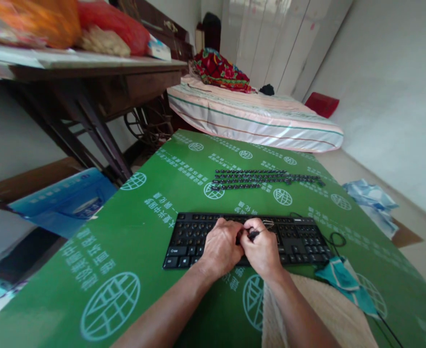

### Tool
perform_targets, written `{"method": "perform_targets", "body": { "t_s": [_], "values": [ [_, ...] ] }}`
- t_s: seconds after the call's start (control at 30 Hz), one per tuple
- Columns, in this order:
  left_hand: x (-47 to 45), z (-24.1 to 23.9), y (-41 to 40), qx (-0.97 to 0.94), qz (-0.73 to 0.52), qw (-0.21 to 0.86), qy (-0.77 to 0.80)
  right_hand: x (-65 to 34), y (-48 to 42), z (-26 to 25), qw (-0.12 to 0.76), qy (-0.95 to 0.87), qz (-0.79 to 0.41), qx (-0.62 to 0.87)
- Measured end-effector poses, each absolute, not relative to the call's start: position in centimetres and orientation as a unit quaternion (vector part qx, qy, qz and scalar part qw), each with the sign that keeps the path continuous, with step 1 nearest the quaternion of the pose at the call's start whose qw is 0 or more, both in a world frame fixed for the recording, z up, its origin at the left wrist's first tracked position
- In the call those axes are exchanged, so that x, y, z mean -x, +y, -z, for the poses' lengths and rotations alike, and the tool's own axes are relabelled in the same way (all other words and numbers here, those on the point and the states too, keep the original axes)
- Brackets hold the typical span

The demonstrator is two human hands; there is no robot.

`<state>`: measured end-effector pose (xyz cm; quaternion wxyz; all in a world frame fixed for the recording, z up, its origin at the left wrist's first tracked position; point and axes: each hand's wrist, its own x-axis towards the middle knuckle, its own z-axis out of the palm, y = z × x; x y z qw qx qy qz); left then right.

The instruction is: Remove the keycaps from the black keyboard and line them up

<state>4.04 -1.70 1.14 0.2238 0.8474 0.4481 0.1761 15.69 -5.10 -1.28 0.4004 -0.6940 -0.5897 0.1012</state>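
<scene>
A black keyboard [194, 232] lies on the green board, and several of its key spots show bare sockets without caps. Over its middle, my left hand [220, 246] has its fingers curled in, their tips meeting the right hand's; whatever they pinch is hidden. My right hand [262, 249] is closed on a small keycap puller [268, 223], whose wire loops stick out above the fingers and whose dark handle partly shows. Beyond the keyboard, loose black keycaps [238, 178] are laid out in several rows.
The green printed board [155, 285] fills the foreground. Right of the keyboard are its cable [338, 239] and a teal cloth [347, 285], beside a tan cloth [318, 304]. A wooden sewing table [107, 72] with bags stands left; a bed [249, 118] is behind.
</scene>
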Motion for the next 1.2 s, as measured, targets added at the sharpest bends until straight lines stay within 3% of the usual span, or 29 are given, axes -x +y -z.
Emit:
{"method": "perform_targets", "body": {
  "t_s": [0.47, 0.9, 1.2],
  "values": [
    [-3.9, -0.5, -1.7, -0.864, -0.18, 0.204, 0.424, -15.7, -5.3, 2.1, 0.442, -0.585, -0.112, 0.671],
    [-3.1, -0.2, -1.9, -0.843, -0.265, 0.25, 0.396, -15.5, -5.1, 2.4, 0.552, -0.542, -0.169, 0.611],
    [-2.6, 0.5, -1.7, -0.777, -0.367, 0.329, 0.392, -16.0, -5.7, 0.5, 0.551, -0.597, -0.08, 0.578]
  ]
}}
